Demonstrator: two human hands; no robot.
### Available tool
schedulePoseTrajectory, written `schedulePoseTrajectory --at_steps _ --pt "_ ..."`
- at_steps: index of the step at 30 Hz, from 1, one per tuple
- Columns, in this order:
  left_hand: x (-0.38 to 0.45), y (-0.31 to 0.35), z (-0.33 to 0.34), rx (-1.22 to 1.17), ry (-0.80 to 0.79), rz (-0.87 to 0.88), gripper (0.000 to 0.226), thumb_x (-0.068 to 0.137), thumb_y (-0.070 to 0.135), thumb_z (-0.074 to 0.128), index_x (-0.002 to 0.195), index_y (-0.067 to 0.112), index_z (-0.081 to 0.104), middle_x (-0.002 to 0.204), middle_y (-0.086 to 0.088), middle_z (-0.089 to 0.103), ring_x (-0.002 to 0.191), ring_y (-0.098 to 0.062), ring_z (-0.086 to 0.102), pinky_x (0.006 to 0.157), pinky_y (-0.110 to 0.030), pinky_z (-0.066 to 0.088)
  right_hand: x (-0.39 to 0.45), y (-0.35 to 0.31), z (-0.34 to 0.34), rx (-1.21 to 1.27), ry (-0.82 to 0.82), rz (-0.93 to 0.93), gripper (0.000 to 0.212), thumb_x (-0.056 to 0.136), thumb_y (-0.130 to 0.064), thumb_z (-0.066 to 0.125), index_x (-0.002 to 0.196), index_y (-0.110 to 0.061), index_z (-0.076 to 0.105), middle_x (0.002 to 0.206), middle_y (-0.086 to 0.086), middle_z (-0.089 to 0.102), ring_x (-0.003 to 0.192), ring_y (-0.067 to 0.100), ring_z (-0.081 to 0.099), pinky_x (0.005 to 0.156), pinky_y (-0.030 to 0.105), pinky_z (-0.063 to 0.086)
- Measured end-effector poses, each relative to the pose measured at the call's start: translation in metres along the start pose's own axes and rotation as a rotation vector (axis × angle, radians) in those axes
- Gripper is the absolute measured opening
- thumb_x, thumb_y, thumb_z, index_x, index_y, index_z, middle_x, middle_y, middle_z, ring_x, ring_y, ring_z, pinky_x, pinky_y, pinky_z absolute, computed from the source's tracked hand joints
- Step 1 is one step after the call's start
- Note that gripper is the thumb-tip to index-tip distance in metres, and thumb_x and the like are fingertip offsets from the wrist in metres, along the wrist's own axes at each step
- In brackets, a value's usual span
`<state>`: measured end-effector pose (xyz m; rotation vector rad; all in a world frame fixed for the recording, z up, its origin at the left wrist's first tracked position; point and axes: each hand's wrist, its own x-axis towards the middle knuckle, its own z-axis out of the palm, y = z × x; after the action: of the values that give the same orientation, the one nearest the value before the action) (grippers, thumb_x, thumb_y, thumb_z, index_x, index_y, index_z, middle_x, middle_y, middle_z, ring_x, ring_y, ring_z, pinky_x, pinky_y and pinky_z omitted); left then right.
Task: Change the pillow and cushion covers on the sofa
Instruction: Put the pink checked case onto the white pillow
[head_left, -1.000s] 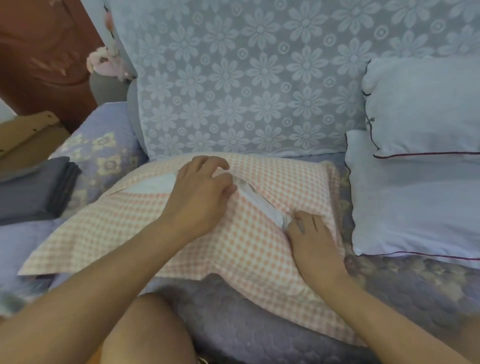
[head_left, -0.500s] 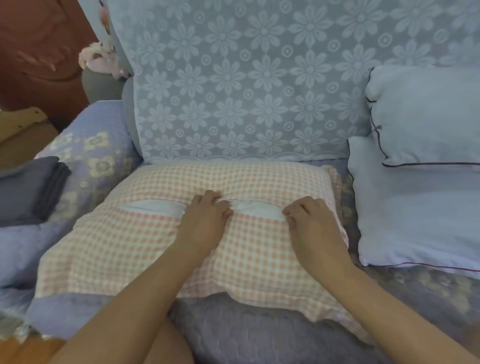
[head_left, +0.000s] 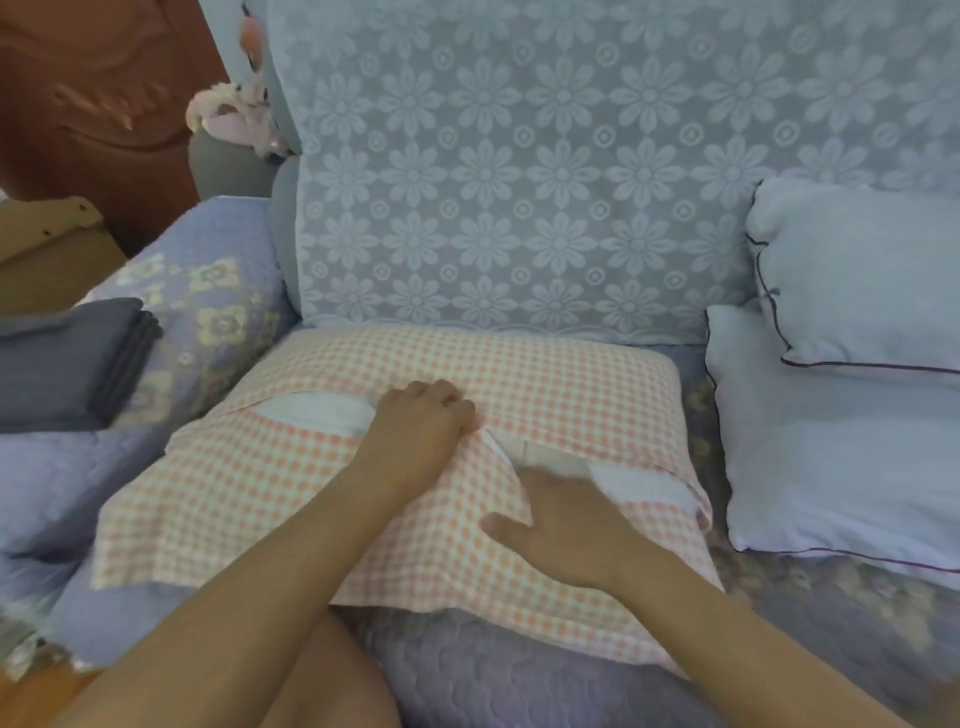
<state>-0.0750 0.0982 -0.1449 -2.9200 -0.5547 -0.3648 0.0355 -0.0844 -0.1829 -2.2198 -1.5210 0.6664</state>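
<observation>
The checked pillow (head_left: 415, 499) lies flat on the sofa seat (head_left: 519, 680), its far edge tucked against the foot of the flowered backrest cover (head_left: 519, 182). On its right, two pale piped cushions (head_left: 841, 415) stand just beside it, leaving only a thin strip of seat between. To the left the pillow's corner hangs out over the quilted armrest (head_left: 208, 291), where a stack of folded grey covers (head_left: 67, 364) sits well apart from it. The only open room is the band of seat in front, toward the person's knee.

A slit runs across the top of the orange-and-white cover, and the white inner pillow (head_left: 317, 408) shows through it at the left and again at the right. The left hand (head_left: 421, 431) rests at the middle of the slit, its fingers curled down onto the upper flap; I cannot tell whether they pinch the cloth or only press it. The right hand (head_left: 566, 525) lies lower and to the right, thumb spread out on the lower flap and fingers slipped under its lifted edge, against the white insert.

Half a second ago the right hand sat on top of the slit with fingers bunched; since then it has dropped nearer and gone inside, and the gap there has widened.
</observation>
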Motion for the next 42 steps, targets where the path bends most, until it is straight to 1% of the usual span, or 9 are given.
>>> schedulePoseTrajectory --at_steps 4,10,12,14,19,27,32,36,42 --pt "0.024 0.000 0.027 -0.159 -0.136 -0.102 0.019 0.104 0.025 0.046 0.113 0.028 0.062 0.112 0.001 0.057 0.088 -0.025 0.062 0.072 -0.033 0.046 -0.008 0.011 -0.006 -0.073 0.327 0.050 0.045 0.103 -0.050 0.039 0.128 -0.017 0.056 0.114 -0.004 0.058 0.102 0.017 0.057 0.085 0.027 0.042" --pt "0.002 0.002 0.048 -0.277 0.207 -0.192 0.025 0.097 0.013 0.056 0.117 0.022 0.066 0.121 -0.002 0.063 0.085 -0.027 0.065 0.068 -0.036 0.054 -0.008 0.033 -0.065 -0.385 0.344 0.194 0.029 0.101 -0.042 0.049 0.078 -0.026 0.056 0.082 -0.009 0.051 0.081 0.017 0.049 0.074 0.036 0.038" --pt "-0.005 0.000 0.052 -0.294 0.276 -0.161 0.028 0.090 0.004 0.065 0.113 0.020 0.069 0.118 -0.002 0.067 0.079 -0.026 0.066 0.062 -0.031 0.048 -0.012 0.053 -0.075 -0.335 0.611 0.090 0.027 0.098 -0.031 0.060 0.073 -0.019 0.062 0.084 -0.005 0.053 0.082 0.020 0.047 0.076 0.038 0.037" --pt "-0.003 0.003 0.052 -0.283 0.303 -0.170 0.026 0.088 0.002 0.068 0.108 0.019 0.070 0.113 -0.002 0.069 0.074 -0.027 0.067 0.058 -0.030 0.044 -0.007 0.068 -0.082 -0.133 0.687 0.067 0.025 0.100 -0.022 0.058 0.079 -0.009 0.064 0.089 -0.001 0.055 0.084 0.020 0.050 0.077 0.037 0.038" --pt "-0.001 0.003 0.046 -0.248 0.217 -0.218 0.014 0.096 0.011 0.060 0.106 0.019 0.065 0.100 -0.002 0.068 0.067 -0.030 0.064 0.054 -0.033 0.043 0.032 0.079 -0.051 -0.097 0.470 0.405 0.030 0.106 -0.039 0.037 0.087 -0.018 0.046 0.084 0.007 0.063 0.077 0.025 0.050 0.066 0.037 0.034" --pt "0.049 0.027 0.000 0.077 -0.124 0.045 0.024 0.102 0.021 0.049 0.122 0.029 0.060 0.100 0.003 0.053 0.076 -0.022 0.051 0.064 -0.035 0.038 0.010 0.104 -0.022 -0.125 0.636 0.645 0.034 0.108 -0.036 0.032 0.085 -0.015 0.047 0.091 0.013 0.065 0.071 0.027 0.046 0.061 0.038 0.032" --pt "0.094 -0.009 -0.009 0.078 -0.472 0.137 0.026 0.107 0.032 0.042 0.122 0.036 0.062 0.122 0.006 0.060 0.101 -0.021 0.058 0.088 -0.035 0.046 0.017 0.067 -0.046 -0.383 0.784 0.345 0.007 0.094 -0.015 0.058 0.097 -0.009 0.060 0.098 0.014 0.060 0.091 0.036 0.053 0.072 0.043 0.040" --pt "0.087 0.001 0.017 -0.032 -0.325 0.052 0.031 0.104 0.046 0.041 0.115 0.033 0.067 0.110 0.001 0.057 0.100 -0.025 0.058 0.077 -0.036 0.041 0.060 0.016 -0.033 -0.240 0.566 0.029 0.031 0.102 -0.024 0.046 0.129 -0.016 0.059 0.124 0.004 0.057 0.110 0.028 0.050 0.098 0.043 0.041" --pt "-0.014 -0.062 -0.012 -0.047 -0.010 0.074 0.036 0.099 0.052 0.045 0.112 0.028 0.069 0.122 0.002 0.055 0.115 -0.022 0.048 0.093 -0.041 0.045 0.087 0.028 0.020 -0.332 0.415 0.028 0.054 0.105 -0.043 0.017 0.140 -0.021 0.052 0.138 0.001 0.054 0.122 0.027 0.050 0.106 0.046 0.039"
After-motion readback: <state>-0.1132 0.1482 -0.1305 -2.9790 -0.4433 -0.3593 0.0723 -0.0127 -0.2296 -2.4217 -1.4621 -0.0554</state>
